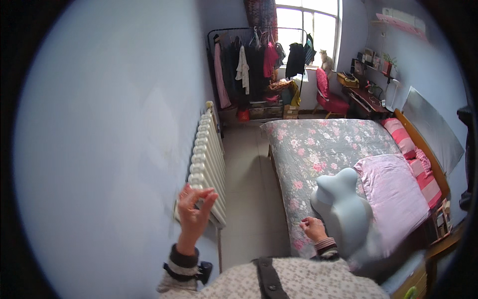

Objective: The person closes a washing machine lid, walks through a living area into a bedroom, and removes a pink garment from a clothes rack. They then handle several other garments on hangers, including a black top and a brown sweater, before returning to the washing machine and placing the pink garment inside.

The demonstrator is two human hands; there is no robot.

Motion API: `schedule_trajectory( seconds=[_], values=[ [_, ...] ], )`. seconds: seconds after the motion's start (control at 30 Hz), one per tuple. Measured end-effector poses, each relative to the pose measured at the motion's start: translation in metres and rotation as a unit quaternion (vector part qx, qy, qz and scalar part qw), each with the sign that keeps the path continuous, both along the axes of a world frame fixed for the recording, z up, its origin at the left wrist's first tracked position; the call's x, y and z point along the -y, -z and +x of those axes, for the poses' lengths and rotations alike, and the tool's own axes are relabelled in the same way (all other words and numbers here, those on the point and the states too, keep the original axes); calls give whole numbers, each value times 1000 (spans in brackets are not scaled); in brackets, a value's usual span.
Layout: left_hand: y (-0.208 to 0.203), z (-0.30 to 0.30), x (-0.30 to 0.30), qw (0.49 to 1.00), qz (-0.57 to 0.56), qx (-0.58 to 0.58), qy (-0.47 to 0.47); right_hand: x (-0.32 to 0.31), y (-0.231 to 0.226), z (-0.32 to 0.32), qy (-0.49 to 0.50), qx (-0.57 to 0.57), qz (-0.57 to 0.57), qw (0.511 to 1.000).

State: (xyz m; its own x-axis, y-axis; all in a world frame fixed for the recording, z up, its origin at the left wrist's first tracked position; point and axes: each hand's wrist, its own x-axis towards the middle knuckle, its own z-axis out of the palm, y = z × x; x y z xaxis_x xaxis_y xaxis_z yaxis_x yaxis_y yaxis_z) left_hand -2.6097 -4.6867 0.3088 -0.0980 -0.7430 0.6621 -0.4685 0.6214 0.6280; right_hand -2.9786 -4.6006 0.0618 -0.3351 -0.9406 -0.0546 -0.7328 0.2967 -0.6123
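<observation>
My left hand [195, 212] is raised in front of the white radiator [206, 154]. Its fingers curve toward the thumb with a gap between them, and nothing shows in it. Lower and to the right, my right hand [313, 229] hovers over the near edge of the bed, fingers loosely curled in. I see nothing in this hand either. Close beside it is a pale blue, smoothly curved cushion [343, 212] with rounded lobes. Whether my right arm touches the cushion cannot be made out. Beneath it spreads a grey flowered bedspread [308, 149].
A pink cloth [393, 182] and striped pillows [398, 134] lie on the bed. Tiled floor [249, 199] runs between radiator and bed. At the back stand a clothes rack [234, 30], a red chair [331, 103] and a desk [366, 102]. A cat [326, 61] sits by the window.
</observation>
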Motion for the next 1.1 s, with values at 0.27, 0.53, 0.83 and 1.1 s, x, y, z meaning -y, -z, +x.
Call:
schedule_trajectory(
  seconds=[0.27,0.53,0.83,1.1],
  values=[
    [60,-61,161,992,79,15,101,121,21,-36,38,1,18,999],
    [71,-125,353,990,49,104,82,338,13,-101,21,61,-41,997],
    [123,-121,548,975,68,211,25,556,-15,-120,-35,162,-81,983],
    [137,-142,760,984,61,158,63,736,-17,-120,-10,195,-92,976]
  ],
)
